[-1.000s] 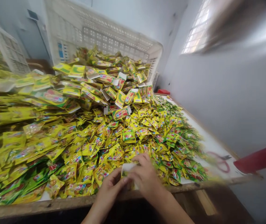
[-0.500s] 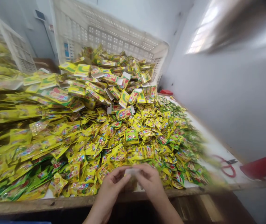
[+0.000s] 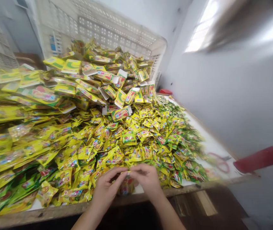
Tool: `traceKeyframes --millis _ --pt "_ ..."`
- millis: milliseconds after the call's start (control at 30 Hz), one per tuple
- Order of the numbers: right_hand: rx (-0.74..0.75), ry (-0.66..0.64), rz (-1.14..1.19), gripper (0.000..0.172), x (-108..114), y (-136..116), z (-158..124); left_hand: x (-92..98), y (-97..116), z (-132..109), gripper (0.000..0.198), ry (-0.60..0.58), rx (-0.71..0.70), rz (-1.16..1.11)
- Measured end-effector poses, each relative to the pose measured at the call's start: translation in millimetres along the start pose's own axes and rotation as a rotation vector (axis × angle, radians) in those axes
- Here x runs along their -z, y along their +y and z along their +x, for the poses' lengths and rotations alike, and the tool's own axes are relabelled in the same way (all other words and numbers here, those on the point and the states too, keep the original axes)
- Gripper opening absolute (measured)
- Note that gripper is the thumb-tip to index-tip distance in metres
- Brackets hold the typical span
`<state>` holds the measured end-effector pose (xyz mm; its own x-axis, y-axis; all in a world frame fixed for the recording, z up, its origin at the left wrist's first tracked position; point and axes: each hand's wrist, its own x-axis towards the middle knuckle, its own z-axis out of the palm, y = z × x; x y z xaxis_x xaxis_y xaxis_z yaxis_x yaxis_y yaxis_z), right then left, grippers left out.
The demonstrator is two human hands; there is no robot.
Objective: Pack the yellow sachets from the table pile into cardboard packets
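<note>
Close to the table's front edge, my left hand [image 3: 108, 186] and my right hand [image 3: 148, 181] meet with thumbs and fingers pinched together. Between them is a small printed box [image 3: 127, 186], held from both sides near its top. Fingers cover much of the box, and its lower part is blurred. Around both hands spreads a deep heap of yellow and green candy packets [image 3: 114, 156]. Behind that heap lie many small yellow cartons [image 3: 122, 113], several with white end flaps standing open.
A large white plastic crate [image 3: 117, 35] lies tipped, with cartons spilling out. Part of another crate [image 3: 0, 44] shows at the far left. Red-handled scissors [image 3: 220, 163] and a red object [image 3: 261, 159] are at the right, near the table's wooden edge [image 3: 62, 207].
A white flap showed between my fingers earlier; now it is out of sight and the printed side of the box shows. The whole view has shifted, so the scene sits further left.
</note>
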<state>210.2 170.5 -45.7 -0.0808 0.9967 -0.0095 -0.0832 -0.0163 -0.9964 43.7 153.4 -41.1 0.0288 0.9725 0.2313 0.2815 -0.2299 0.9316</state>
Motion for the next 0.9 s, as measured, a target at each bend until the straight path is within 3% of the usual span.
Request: traceKeyframes --millis 67,233,367,533,633,767,900 --pt "0.059 -0.011 -0.075 0.017 3 -6 0 3.1 3 3 0.017 -0.041 -0.070 0.033" --pt "0.382 -0.060 -0.369 0.005 12 -17 -2 7.8 0 6 0.017 -0.101 -0.176 0.063" --pt "0.443 -0.090 -0.392 0.016 15 -7 -10 7.7 -11 0 0.019 -0.092 -0.238 0.096" --pt "0.548 0.009 -0.422 0.021 9 12 -23 5.2 -24 -11 0.033 -0.068 -0.319 0.156" --pt "0.556 0.044 -0.411 0.020 7 13 -25 4.5 -28 -13 0.031 -0.076 -0.304 0.159" --pt "0.426 0.065 -0.367 0.021 6 8 -25 -1.3 -28 -16 0.040 -0.119 -0.134 0.140" --pt "0.480 0.062 -0.310 0.018 2 1 -25 -19.0 -20 -21 0.041 -0.131 -0.081 0.102"
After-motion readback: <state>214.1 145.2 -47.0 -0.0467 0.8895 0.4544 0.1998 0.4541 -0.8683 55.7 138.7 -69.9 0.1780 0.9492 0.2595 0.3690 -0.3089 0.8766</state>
